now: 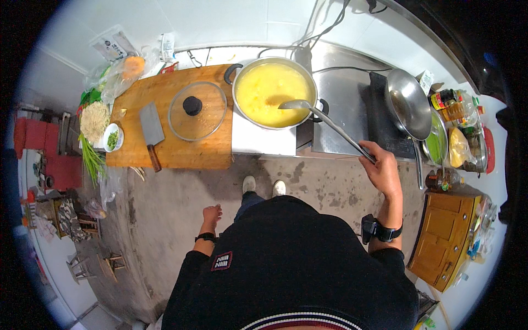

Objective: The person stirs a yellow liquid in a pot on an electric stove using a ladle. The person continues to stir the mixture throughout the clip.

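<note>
My right hand (380, 167) is closed around the handle of a metal ladle (336, 127), whose bowl rests at the surface of yellow soup (272, 88) in a two-handled metal pot (315, 88). Low beside my body hangs my left hand (212, 215), holding nothing, its fingers loosely curled. Left of the pot lies a wooden cutting board (198, 154) with a glass lid (210, 109) and a cleaver (152, 128) on it. A small white bowl of chopped green onion (112, 138) stands at the board's left edge.
A wok (408, 103) sits on a black cooktop (381, 111) at the right, its handle over the counter edge. Bottles (453, 109) and a bowl of green liquid (435, 140) are beyond. Noodles (95, 121) lie far left; a wooden cabinet (443, 235) stands lower right.
</note>
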`<state>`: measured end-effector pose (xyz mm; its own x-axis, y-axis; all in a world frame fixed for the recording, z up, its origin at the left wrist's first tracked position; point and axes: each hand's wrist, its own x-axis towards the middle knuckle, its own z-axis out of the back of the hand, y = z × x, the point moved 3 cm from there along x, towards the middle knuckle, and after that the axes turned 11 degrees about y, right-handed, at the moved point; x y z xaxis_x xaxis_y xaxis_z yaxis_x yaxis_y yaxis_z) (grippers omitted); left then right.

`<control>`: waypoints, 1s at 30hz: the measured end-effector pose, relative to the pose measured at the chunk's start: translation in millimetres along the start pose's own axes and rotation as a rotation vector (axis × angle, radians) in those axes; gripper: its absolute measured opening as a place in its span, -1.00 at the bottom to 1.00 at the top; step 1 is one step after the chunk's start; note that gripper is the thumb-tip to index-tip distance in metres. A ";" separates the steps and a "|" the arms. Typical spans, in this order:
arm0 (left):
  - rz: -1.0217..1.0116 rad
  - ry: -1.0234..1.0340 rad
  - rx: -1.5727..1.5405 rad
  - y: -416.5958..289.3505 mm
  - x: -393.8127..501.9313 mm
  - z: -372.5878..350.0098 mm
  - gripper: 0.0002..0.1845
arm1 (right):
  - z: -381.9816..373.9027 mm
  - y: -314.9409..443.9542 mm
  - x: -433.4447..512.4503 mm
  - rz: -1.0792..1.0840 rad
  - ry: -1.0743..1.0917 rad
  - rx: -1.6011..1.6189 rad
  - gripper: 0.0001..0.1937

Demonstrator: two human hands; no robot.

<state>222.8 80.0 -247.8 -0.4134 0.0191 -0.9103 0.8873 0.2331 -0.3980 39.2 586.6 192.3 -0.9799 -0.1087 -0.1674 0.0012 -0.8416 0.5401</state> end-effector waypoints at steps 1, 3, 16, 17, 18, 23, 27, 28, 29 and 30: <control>-0.014 0.005 0.221 -1.1 1.8 2.3 -0.81 | 0.9 0.5 0.5 0.005 0.005 0.006 -0.67; -0.034 0.011 0.750 -4.9 1.6 6.7 -0.88 | 2.1 1.8 2.1 0.031 -0.002 -0.017 -0.68; -0.089 -0.061 0.304 -21.1 -21.0 -6.2 -0.84 | 6.5 1.8 -1.2 0.027 0.003 -0.021 -0.69; -0.115 -0.043 0.382 -22.2 -20.4 -6.3 -0.85 | 6.0 2.6 -1.3 0.038 -0.002 -0.035 -0.70; -0.122 -0.027 0.545 -23.3 -18.8 -6.8 -0.85 | 5.3 3.6 -1.4 0.049 -0.007 -0.042 -0.70; -0.059 -0.053 0.187 -22.6 -15.6 -6.8 -0.88 | 3.2 7.4 -1.9 0.028 -0.002 -0.054 -0.71; -0.052 -0.047 0.157 -35.2 -29.3 -13.7 -0.90 | 2.2 8.9 -1.2 0.047 -0.019 -0.054 -0.72; -0.096 -0.046 0.130 -42.6 -34.1 -16.4 -0.89 | 1.8 8.6 -1.0 0.052 -0.025 -0.044 -0.72; -0.120 -0.063 0.120 -51.8 -39.0 -18.8 -0.89 | 1.4 8.4 -1.0 0.060 -0.027 -0.049 -0.72; -0.143 -0.080 0.110 -63.4 -44.5 -21.0 -0.88 | 0.8 7.8 -0.9 0.061 -0.026 -0.044 -0.72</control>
<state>180.7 84.8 -179.6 -0.5236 -0.0849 -0.8477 0.8393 0.1196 -0.5304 39.9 580.5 197.3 -0.9826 -0.1469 -0.1133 0.0690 -0.8564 0.5117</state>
